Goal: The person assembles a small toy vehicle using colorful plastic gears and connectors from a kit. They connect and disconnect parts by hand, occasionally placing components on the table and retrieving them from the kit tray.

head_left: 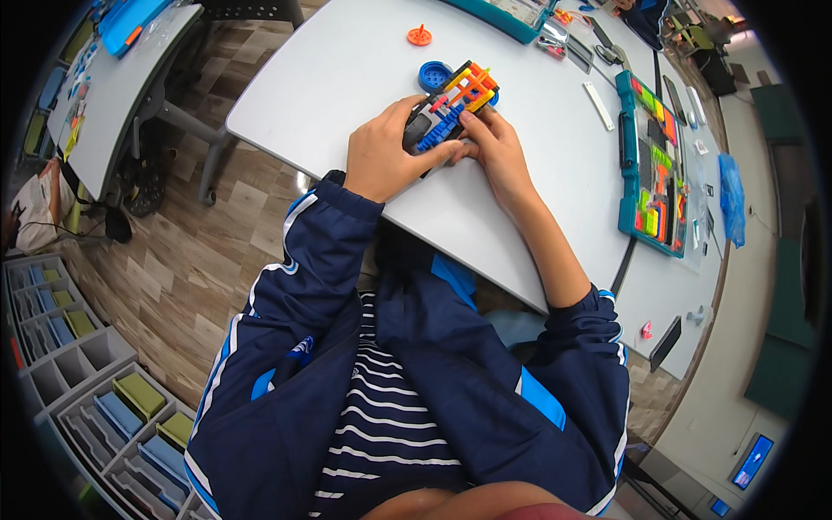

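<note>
A small model built of plastic construction pieces (449,113) is between my two hands near the table's front edge. It has blue, yellow and orange parts and a black, wheel-like part at its left end. My left hand (381,154) is closed round that left end, with the thumb stretched along the near side. My right hand (496,154) grips the right side, its thumb pressed on a blue row of pieces; some of its fingers are hidden. Just beyond the model lies a round blue wheel-shaped piece (433,74). Farther off is an orange disc with an upright peg (419,35).
A teal case (626,156) of colourful pieces lies open on the right of the white table (347,65). Another teal case (498,22) stands at the far edge of view. A white strip (598,106) is nearer. Drawer units (104,373) stand at lower left.
</note>
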Motion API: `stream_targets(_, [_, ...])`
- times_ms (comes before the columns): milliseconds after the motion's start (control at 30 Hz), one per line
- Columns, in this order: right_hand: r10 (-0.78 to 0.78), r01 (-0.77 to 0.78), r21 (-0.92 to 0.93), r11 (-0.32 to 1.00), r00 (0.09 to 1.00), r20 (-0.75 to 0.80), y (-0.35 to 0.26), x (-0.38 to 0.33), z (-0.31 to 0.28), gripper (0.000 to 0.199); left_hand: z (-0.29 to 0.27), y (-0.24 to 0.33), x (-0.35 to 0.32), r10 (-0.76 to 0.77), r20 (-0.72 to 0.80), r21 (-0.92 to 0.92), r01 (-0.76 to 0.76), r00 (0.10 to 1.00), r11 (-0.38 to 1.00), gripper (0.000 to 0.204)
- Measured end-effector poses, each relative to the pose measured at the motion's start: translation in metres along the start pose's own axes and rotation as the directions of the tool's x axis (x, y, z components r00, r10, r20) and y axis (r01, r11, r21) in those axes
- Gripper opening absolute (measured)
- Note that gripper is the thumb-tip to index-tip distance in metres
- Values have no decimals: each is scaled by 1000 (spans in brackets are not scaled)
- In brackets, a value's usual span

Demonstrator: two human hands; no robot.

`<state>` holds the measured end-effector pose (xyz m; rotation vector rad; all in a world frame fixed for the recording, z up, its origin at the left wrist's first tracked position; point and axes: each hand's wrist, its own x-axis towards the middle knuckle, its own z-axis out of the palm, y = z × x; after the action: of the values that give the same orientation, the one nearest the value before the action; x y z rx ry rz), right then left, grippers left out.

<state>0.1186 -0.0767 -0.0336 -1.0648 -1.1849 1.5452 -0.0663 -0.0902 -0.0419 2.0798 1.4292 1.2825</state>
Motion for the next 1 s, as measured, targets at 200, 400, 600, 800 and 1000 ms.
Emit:
stream_targets(200, [-14,18,57,998,998,-60,3,1,-1,39,0,-5,-1,35,-2,-4,-35,999,999,75])
stream_targets(400, [-14,26,94,995,992,-127,3,1,0,33,4,-16,0,-85,32,-400,91,996,912,59])
stream_targets(600, [-3,22,192,981,995,-100,3,0,-5,33,0,-20,0,-247,248,-697,350,937,626,41])
stream_targets(800, [-63,81,254,964,995,-79,13,0,-8,30,4,-21,0,-216,261,-744,338,941,576,34])
stream_targets(1000, [-59,80,276,958,995,-83,16,-2,-11,32,0,-24,-1,-148,347,-698,360,926,619,41])
